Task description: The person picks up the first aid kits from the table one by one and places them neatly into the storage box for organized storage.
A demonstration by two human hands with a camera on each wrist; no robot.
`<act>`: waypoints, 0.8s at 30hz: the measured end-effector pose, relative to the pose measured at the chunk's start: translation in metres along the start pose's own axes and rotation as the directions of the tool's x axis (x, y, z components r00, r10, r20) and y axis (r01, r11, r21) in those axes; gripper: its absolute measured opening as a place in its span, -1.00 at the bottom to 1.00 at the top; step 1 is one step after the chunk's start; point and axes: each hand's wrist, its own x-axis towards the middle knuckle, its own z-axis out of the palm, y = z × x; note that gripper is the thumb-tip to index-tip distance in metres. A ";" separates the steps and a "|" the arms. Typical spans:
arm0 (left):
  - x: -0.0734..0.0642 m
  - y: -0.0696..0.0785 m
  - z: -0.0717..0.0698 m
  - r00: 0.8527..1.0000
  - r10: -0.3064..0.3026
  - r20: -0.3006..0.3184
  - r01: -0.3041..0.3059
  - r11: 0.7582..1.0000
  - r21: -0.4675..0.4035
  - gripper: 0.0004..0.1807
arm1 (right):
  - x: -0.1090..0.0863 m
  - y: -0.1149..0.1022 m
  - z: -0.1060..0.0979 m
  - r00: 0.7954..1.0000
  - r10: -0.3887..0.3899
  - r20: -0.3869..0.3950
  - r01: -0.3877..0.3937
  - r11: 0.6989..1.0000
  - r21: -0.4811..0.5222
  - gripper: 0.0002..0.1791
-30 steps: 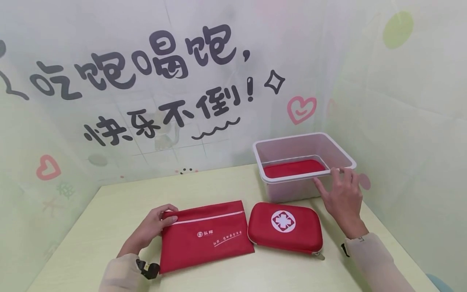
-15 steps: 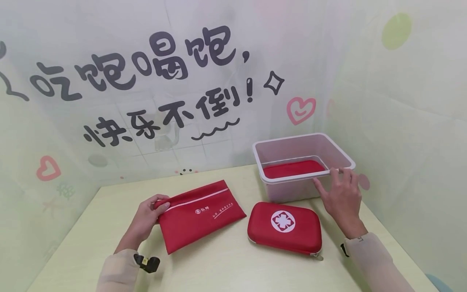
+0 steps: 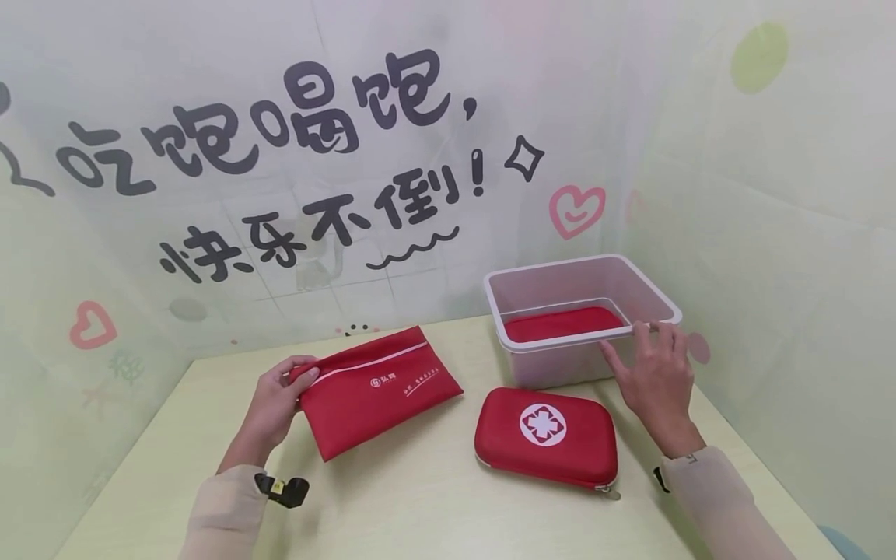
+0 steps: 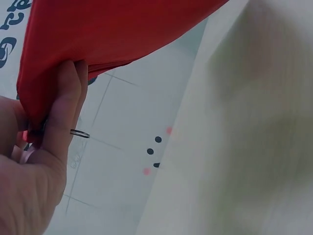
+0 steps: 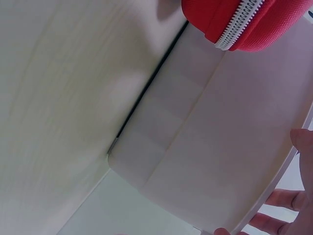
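My left hand [image 3: 269,400] pinches a flat red fabric pouch [image 3: 378,393] by its left end, thumb on the printed front and fingers behind. The pouch has a white stripe and white lettering, and tilts up off the table. Seen from the left wrist, the fingers [image 4: 66,107] lie along its back, one wearing a ring. My right hand [image 3: 658,381] grips the front rim of a pale plastic bin [image 3: 553,365], fingertips over the edge and thumb on the outer wall. Inside the bin lies a red item [image 3: 567,320], its lower part hidden by the front wall.
Between the hands, a red hard first-aid case [image 3: 504,428] with a white cross emblem lies in front of the bin. Its zip [image 5: 239,24] shows in the right wrist view. Printed cloth walls [image 3: 392,288] enclose the pale table [image 3: 406,505] behind and at the sides.
The left hand has lifted the pouch off the table and moved it back and slightly left, away from the first-aid case. The right hand, bin and case have stayed put.
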 end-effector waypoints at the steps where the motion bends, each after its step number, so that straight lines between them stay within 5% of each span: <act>1: 0.000 0.002 0.000 1.000 0.005 -0.002 -0.005 1.000 -0.014 -0.52 | 0.000 0.000 0.000 1.000 -0.001 0.000 0.001 1.000 0.001 -0.39; 13: 0.007 0.033 0.006 0.999 0.017 -0.029 -0.022 0.982 -0.185 -0.58 | 0.000 0.000 0.001 1.000 -0.014 -0.005 0.014 1.000 -0.010 -0.39; 24: 0.018 0.069 0.028 0.999 0.046 -0.019 -0.050 0.937 -0.347 -0.67 | 0.000 0.000 0.000 1.000 -0.004 0.008 0.004 1.000 -0.014 -0.37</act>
